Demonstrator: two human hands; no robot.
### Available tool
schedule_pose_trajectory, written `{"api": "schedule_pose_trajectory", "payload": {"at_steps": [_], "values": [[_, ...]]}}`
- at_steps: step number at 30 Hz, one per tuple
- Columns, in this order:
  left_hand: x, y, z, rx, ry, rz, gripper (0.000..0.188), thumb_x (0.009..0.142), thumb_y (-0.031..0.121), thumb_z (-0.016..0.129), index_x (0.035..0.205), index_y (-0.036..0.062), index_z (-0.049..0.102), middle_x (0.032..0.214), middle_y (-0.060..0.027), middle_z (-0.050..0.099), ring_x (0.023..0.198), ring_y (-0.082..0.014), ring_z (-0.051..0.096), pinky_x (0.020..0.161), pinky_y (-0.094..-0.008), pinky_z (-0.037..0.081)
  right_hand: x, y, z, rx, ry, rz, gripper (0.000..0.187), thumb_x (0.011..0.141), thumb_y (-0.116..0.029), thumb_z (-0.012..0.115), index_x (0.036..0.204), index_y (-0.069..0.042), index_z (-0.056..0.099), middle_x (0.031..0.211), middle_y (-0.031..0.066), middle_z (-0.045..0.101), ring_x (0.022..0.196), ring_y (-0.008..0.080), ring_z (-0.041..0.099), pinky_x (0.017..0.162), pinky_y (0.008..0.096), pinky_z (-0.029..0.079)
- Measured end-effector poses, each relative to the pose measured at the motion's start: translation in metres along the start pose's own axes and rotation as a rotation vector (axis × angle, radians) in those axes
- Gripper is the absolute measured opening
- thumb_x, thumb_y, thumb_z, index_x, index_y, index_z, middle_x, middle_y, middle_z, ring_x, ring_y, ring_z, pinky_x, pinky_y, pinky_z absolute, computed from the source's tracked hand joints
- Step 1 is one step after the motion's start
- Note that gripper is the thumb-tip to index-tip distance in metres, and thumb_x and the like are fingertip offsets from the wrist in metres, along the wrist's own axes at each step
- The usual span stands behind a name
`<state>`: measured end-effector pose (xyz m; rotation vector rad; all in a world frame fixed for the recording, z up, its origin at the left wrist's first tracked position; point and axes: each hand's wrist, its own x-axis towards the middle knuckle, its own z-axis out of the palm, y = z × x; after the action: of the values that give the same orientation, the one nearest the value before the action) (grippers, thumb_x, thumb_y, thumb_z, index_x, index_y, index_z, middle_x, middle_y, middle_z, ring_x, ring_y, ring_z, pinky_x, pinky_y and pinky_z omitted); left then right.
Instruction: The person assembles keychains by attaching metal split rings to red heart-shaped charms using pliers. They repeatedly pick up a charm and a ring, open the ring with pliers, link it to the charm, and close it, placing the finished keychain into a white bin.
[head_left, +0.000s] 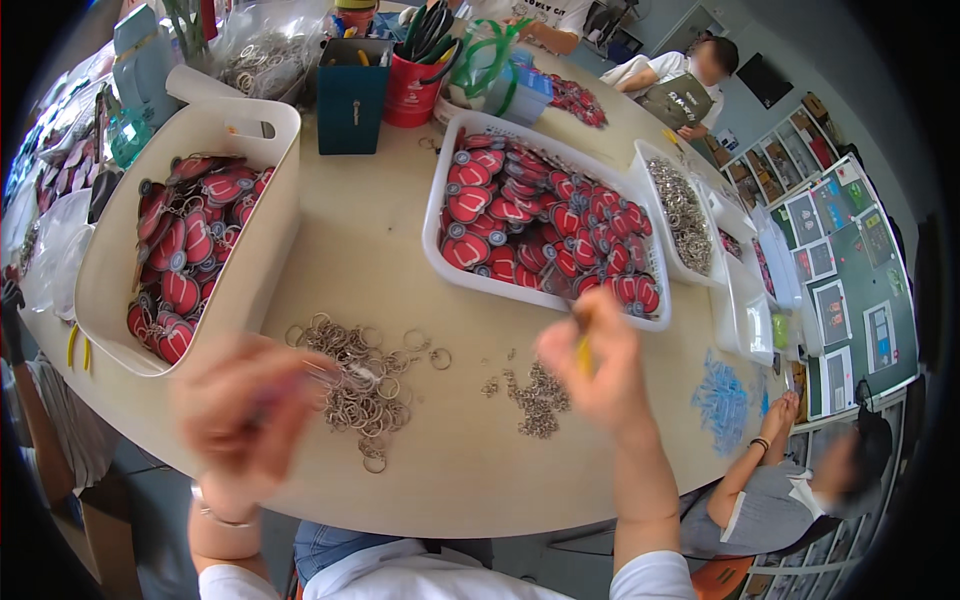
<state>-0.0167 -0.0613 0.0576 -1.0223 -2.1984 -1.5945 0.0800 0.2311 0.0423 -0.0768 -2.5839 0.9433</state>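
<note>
My left hand [245, 415] is blurred by motion over the table's left side, its fingers closed. A small dark reddish thing shows between them, too smeared to name. Right beside it lies a heap of metal split rings [365, 395]. My right hand [605, 370] is closed round yellow-handled pliers [584, 354], mostly hidden by the fingers. Just left of it is a pile of small metal clasps or links [540, 405]. Beyond that hand stands a white tray [436, 225] filled with red and grey keychain charms [550, 215].
A deep cream bin [270, 215] at left holds more red charms. Behind stand a dark green box [352, 105] and a red cup [408, 92] with scissors. A white tray of metal parts [680, 205] and blue pieces [725, 405] lie right. Other people sit around the table.
</note>
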Motion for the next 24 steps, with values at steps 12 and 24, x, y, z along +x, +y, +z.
{"api": "schedule_pose_trajectory", "payload": {"at_steps": [12, 24], "values": [[0.134, -0.085, -0.085, 0.993, -0.117, -0.104, 0.022, 0.09, 0.02, 0.059, 0.086, -0.0019, 0.063, 0.091, -0.0165, 0.059, 0.088, -0.0359, 0.06, 0.078, -0.044, 0.046, 0.05, 0.088, -0.005, -0.822, 0.3, 0.004, 0.017, 0.077, -0.015, 0.071, 0.074, 0.001, 0.067, 0.091, 0.0109, 0.054, 0.091, 0.03, 0.053, 0.079, 0.0424, 0.044], [0.039, -0.002, 0.014, -0.143, -0.344, -0.128, 0.054, 0.081, 0.008, 0.073, 0.131, 0.0041, 0.053, 0.108, -0.007, 0.063, 0.088, -0.0148, 0.06, 0.072, -0.0297, 0.051, -0.008, -0.014, 0.03, 0.172, 0.459, -0.026, 0.01, 0.087, -0.008, 0.066, 0.089, 0.002, 0.066, 0.088, 0.0054, 0.049, 0.076, 0.0163, 0.05, 0.068, 0.0291, 0.042]]}}
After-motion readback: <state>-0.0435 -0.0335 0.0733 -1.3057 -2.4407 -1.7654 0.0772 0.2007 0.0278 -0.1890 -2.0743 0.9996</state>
